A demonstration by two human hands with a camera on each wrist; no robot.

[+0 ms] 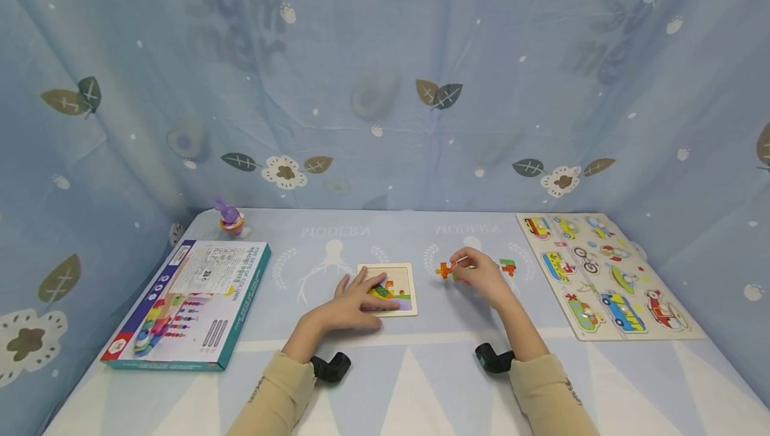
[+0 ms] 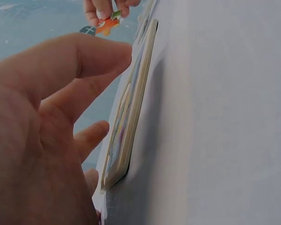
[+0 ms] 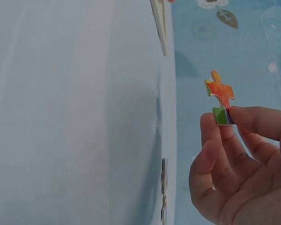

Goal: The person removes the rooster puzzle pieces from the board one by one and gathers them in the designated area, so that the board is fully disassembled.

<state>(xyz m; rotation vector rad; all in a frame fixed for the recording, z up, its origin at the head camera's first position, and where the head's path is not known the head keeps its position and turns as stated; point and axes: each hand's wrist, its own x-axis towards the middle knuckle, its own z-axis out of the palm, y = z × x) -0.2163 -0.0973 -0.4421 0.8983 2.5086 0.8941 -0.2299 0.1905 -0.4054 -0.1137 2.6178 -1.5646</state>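
Observation:
My left hand (image 1: 344, 309) lies over a small wooden puzzle tray (image 1: 414, 289), fingers spread and reaching across its left side. Some colourful pieces (image 1: 380, 291) show inside the tray, partly covered by those fingers. In the left wrist view the thumb and fingers (image 2: 103, 58) stand apart beside the tray's edge, gripping nothing. To the right of the tray, my right hand (image 1: 481, 277) pinches an orange and green jigsaw piece (image 3: 221, 93) between thumb and fingertips, held up off the table. Just beyond this hand lies a red and green jigsaw piece (image 1: 508, 266).
A boxed toy set (image 1: 192, 309) lies at the left, with a purple figurine (image 1: 228, 216) behind it. On the right is a large wooden vehicle puzzle board (image 1: 610, 275). A blue patterned curtain (image 1: 385, 88) hangs behind and at both sides of the table.

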